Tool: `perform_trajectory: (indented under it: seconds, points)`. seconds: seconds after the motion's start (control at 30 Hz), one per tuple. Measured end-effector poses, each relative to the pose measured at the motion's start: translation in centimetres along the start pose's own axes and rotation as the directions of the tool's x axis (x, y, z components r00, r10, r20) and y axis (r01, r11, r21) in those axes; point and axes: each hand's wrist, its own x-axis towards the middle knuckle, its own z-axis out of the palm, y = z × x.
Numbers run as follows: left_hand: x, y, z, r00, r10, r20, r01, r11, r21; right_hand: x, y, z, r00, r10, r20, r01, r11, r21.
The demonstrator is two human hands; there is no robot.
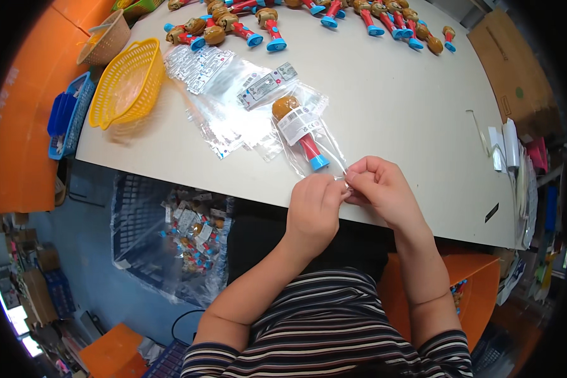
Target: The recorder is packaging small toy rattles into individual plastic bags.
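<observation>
A clear plastic bag [329,146] lies near the table's front edge with a toy figure [309,148] inside. The toy has a round brown head, a red body and a blue base; a white printed label covers part of it. My left hand [314,206] is closed at the bag's near end, its fingertips bunched together. Right beside it, my right hand [382,188] pinches the same end between thumb and fingers. Partly under the filled bag's far end spreads a pile of flat clear bags [217,94] with printed tops.
Several loose toy figures [269,30] lie along the table's far side. A yellow basket [101,107] stands at the left edge, near a blue basket [75,129]. Below the table, a lined blue crate [132,217] holds bagged toys. A cardboard box [510,69] stands far right.
</observation>
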Motion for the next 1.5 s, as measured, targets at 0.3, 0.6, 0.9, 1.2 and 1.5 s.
perform_trajectory:
  seconds: [0.3,0.6,0.9,1.2,1.5]
  points:
    - [-1.2,-2.0,-5.2,0.882,-0.438,0.173,0.464,0.748,-0.474,0.8,-0.2,0.4,0.995,-0.053,-0.088,0.043,0.993,-0.108]
    - [3.8,-12.4,-17.6,0.713,-0.681,-0.167,0.398,0.589,-0.703,0.2,-0.6,0.3,1.000,-0.031,0.002,0.031,0.983,-0.181]
    - [17.1,-29.4,-25.1,0.824,-0.566,-0.020,0.455,0.641,0.618,0.3,0.0,0.8,0.999,-0.016,0.048,0.026,0.979,-0.201]
    - [12.7,-12.4,-17.9,0.930,0.368,-0.014,-0.286,0.746,0.601,-0.4,0.5,-2.6,0.880,-0.474,-0.034,0.334,0.668,-0.665]
    - [2.3,-6.0,-6.1,0.843,0.467,0.265,-0.510,0.852,0.119,2.6,-0.4,-2.7,0.286,-0.669,0.686,0.722,-0.320,-0.613]
